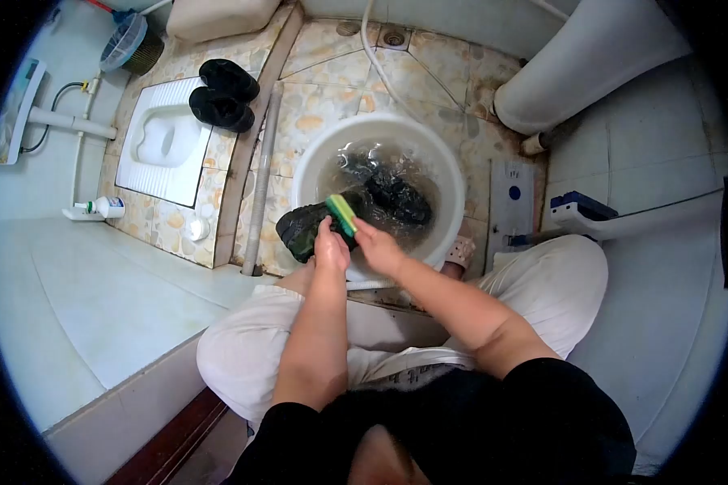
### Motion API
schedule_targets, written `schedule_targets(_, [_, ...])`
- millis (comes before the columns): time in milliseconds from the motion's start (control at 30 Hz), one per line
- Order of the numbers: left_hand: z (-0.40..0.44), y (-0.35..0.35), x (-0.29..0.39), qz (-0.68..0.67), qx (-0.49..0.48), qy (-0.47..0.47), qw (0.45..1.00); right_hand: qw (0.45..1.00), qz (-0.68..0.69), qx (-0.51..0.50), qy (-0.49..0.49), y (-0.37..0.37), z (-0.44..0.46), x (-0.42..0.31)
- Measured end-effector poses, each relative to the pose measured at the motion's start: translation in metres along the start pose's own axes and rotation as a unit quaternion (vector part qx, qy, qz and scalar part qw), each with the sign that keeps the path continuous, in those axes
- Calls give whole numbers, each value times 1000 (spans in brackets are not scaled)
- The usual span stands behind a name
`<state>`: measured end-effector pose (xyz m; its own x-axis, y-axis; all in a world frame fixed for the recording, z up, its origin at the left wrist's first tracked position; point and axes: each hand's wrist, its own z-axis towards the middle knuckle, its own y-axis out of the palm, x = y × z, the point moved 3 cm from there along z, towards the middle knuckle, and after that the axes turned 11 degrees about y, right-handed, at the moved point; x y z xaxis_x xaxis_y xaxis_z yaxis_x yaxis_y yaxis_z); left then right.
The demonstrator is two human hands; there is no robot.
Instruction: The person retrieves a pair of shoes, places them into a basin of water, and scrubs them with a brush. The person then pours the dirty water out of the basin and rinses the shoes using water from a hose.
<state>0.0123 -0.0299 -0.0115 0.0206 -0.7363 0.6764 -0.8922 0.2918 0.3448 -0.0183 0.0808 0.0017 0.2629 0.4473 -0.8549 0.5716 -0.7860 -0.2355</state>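
Note:
A dark, wet shoe (pixel 301 229) is held over the near left rim of a white basin (pixel 299 174). My left hand (pixel 332 248) is closed round the shoe's near side. In my right hand (pixel 378 246) is a green and yellow brush (pixel 342 214), which lies against the shoe's right part. My fingers hide some of both things. Another dark shoe (pixel 400 199) sits in the murky water of the basin, with more dark material beside it.
Two black shoes (pixel 222 97) stand beside a white squat toilet (pixel 163 141) at the upper left. A grey pipe (pixel 264 178) runs along the raised step. A hose (pixel 372 48) reaches the basin's far side. At the right is a large white column (pixel 578 73).

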Motion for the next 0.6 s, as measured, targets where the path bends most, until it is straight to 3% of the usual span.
schedule_targets(67, [-6, 12, 0, -38, 37, -13, 999, 981, -174, -28, 85, -22, -16, -49])
schedule_targets(100, [-10, 6, -1, -16, -12, -38, 999, 970, -231, -21, 76, -29, -6, -47])
schedule_targets(167, [-19, 3, -4, 2, -77, -65, 995, 968, -227, 17, 106, -43, 13, -36])
schedule_targets(200, [-30, 20, 5, 27, -38, -31, 998, 969, -241, -1, 50, -37, 0, -47])
schedule_targets(233, [-35, 25, 20, 6, -133, -35, 990, 968, -242, -41, 51, -35, -15, -60])
schedule_targets(300, [-76, 53, 41, -42, -19, -46, 998, 962, -258, -82, -25, -30, -38, -75])
schedule_targets(367, [-40, 25, 14, -42, -84, -29, 995, 956, -280, -75, -39, -37, -40, -78])
schedule_targets(500, [-36, 17, 12, 40, -109, -5, 993, 928, -359, 3, 98, -90, -1, -40])
schedule_targets(567, [-53, 26, 26, 65, -64, -5, 996, 966, -236, 71, 80, -112, 12, -2])
schedule_targets(600, [-56, 29, 35, 41, -93, 3, 995, 980, -121, 79, 140, -123, 8, -4])
